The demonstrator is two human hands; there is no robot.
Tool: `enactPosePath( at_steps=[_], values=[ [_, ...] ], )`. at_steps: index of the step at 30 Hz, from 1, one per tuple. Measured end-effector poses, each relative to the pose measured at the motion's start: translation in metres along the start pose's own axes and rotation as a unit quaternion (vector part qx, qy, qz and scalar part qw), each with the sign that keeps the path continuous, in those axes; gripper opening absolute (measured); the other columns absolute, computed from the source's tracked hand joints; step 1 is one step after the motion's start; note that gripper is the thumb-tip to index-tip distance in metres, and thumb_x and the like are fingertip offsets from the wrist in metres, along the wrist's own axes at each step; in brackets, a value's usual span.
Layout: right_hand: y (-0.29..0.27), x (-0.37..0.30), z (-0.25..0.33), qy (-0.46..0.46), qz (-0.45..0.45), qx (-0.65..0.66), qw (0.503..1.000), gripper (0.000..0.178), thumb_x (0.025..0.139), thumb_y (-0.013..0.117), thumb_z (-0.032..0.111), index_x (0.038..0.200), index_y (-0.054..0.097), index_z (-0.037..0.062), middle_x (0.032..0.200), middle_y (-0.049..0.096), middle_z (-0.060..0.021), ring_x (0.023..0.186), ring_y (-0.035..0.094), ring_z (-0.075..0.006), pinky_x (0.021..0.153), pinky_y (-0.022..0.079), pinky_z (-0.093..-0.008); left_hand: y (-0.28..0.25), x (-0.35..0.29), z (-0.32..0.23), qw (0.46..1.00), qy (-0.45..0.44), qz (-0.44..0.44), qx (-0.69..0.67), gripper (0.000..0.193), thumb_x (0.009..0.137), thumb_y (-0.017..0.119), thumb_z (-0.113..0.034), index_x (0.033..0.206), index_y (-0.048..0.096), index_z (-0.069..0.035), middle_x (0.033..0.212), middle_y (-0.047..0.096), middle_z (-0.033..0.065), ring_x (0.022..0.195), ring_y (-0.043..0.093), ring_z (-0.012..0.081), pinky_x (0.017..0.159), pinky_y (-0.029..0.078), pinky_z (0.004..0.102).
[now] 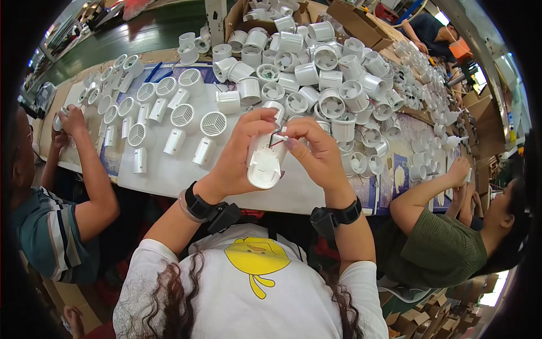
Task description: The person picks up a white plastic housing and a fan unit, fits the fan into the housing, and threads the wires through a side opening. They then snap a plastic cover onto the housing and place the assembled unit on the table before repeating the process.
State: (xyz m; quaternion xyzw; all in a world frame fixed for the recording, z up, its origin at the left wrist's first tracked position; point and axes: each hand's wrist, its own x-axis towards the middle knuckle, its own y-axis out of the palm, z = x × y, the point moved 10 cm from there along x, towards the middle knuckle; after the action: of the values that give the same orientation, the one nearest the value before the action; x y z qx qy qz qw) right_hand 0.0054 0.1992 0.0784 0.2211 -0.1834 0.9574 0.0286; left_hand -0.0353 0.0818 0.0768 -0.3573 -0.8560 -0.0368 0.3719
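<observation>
Above the table's near edge, my left hand (244,144) is closed around a white plastic fan housing (264,164). Its open hollow side and rounded end show, tilted toward me. Red and dark wires (276,142) come out of the upper part of the housing. My right hand (317,150) is pinched at these wires, thumb and forefinger together beside the housing. Its fingertips partly hide what they grip. Just beyond my hands lies a heap of round white fan housings (297,103), some with blades showing.
Left of my hands, grilled white fans with short handles (204,151) stand in rows on a white board (180,179). Blue tools (160,73) lie behind them. Co-workers sit at my left (53,214) and right (446,240). Cardboard boxes (357,25) stand at the back.
</observation>
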Motion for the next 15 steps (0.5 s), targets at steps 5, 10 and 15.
enactPosePath(
  at_steps=[5,10,15],
  values=[
    [0.003,-0.005,-0.010,-0.032,-0.008,-0.012,0.999,0.018,0.090,0.060,0.004,0.108,0.061,0.0013,0.111,0.059,-0.0065,0.105,0.053,-0.0179,0.094,0.040,-0.0306,0.000,-0.004,0.006,0.998,-0.018,-0.038,-0.049,0.072,0.064,0.080,-0.006,0.123,0.040,-0.009,0.135,0.039,0.0199,0.125,0.042,0.0337,0.101,0.040,0.0399],
    [0.023,-0.011,-0.013,-0.006,-0.093,0.189,0.977,0.018,0.095,0.057,0.013,0.111,0.060,0.0041,0.119,0.056,-0.0067,0.109,0.053,-0.0184,0.098,0.039,-0.0320,0.003,-0.007,0.013,0.996,-0.030,-0.065,-0.057,0.066,0.067,0.075,-0.006,0.123,0.040,-0.008,0.132,0.041,0.0192,0.123,0.044,0.0317,0.101,0.039,0.0398],
    [0.041,-0.024,-0.029,0.051,-0.196,0.427,0.881,0.021,0.099,0.050,0.017,0.114,0.058,0.0059,0.127,0.051,-0.0080,0.113,0.049,-0.0173,0.101,0.037,-0.0321,0.010,-0.008,0.003,0.995,-0.005,-0.096,0.039,0.059,0.071,0.071,-0.005,0.121,0.040,-0.007,0.127,0.045,0.0175,0.116,0.048,0.0272,0.098,0.040,0.0380]
  ],
)
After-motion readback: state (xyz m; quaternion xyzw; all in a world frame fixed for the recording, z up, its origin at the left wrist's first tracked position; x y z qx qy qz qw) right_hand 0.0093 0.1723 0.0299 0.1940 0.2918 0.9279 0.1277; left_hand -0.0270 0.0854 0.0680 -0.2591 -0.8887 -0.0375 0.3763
